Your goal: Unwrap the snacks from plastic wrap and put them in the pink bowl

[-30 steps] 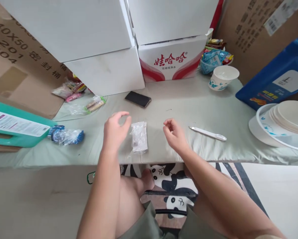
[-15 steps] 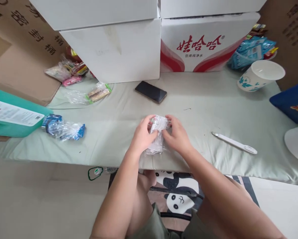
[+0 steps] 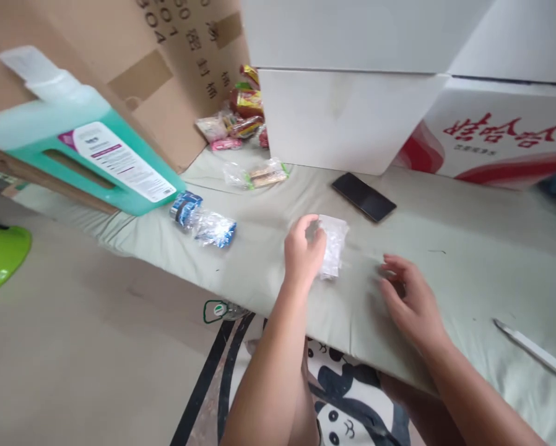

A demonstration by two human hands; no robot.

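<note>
A small stack of clear plastic wrappers [image 3: 335,244] lies flat on the cloth-covered table. My left hand [image 3: 303,251] is at its left edge, thumb and fingers curled against the plastic; the fingertips are partly hidden. Off to the right, my right hand [image 3: 410,297] is apart from the stack, slightly blurred. Its fingers are loosely bent, the thumb stands away from them, and nothing shows between them. Behind the stack is a black phone [image 3: 364,196].
Left of the stack lie a blue and clear plastic package [image 3: 206,220] and wrapped snack sticks [image 3: 266,173]. A green liquid jug [image 3: 134,142] stands farther left. White cartons [image 3: 334,124] line the back. A white pen-like tool [image 3: 533,352] lies at right.
My right hand has left the plastic stack and moved to the right, while my left hand stays at it. The view has turned left, bringing the whole green jug into sight.
</note>
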